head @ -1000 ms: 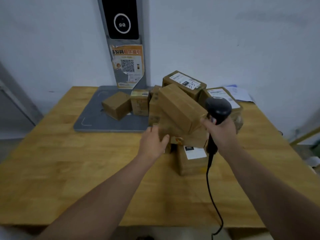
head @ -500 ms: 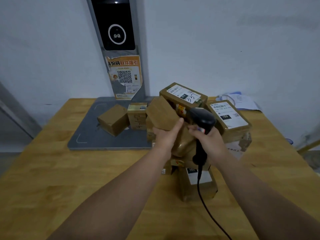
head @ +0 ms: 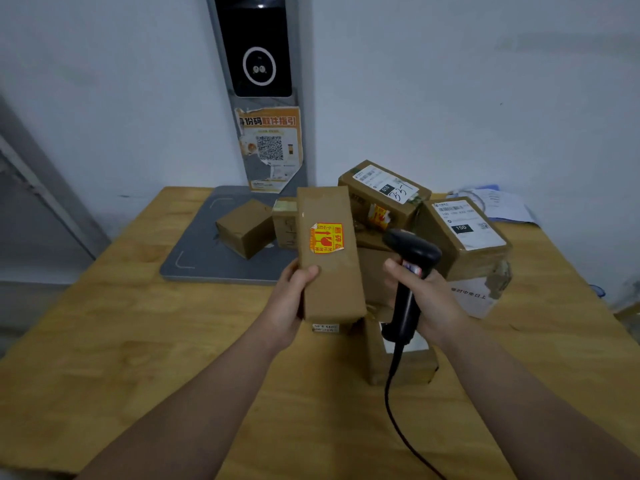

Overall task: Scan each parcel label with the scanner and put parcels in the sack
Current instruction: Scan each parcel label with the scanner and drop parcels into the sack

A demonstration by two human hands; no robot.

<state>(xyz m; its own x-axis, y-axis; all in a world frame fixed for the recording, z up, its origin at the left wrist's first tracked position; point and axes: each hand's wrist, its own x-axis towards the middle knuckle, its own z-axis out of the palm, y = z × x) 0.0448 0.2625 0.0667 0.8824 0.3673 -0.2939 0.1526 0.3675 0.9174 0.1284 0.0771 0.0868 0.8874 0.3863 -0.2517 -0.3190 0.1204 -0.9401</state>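
Brown cardboard parcel [head: 329, 254], long and narrow, is held upright above the wooden table [head: 104, 341] by the left hand [head: 291, 299]. The thumb lies across the parcel's front face near its lower left edge; the remaining fingers are hidden behind it, so the hand is closed on the box. A red-and-yellow sticker [head: 327, 238] faces the camera; no shipping label shows on this side. The left forearm reaches in from the lower left, wrist roughly straight.

The right hand [head: 429, 299] is wrapped around the handle of the black scanner [head: 410, 271], index finger forward near the trigger area, the head angled up and left toward the held parcel. Its cable [head: 398, 410] hangs down off the frame's lower edge.

Just behind both hands stands a pile of further parcels [head: 433, 230], two with white labels up. A small box [head: 246, 227] sits on the grey pad [head: 194, 254] to the left. No sack is in view.
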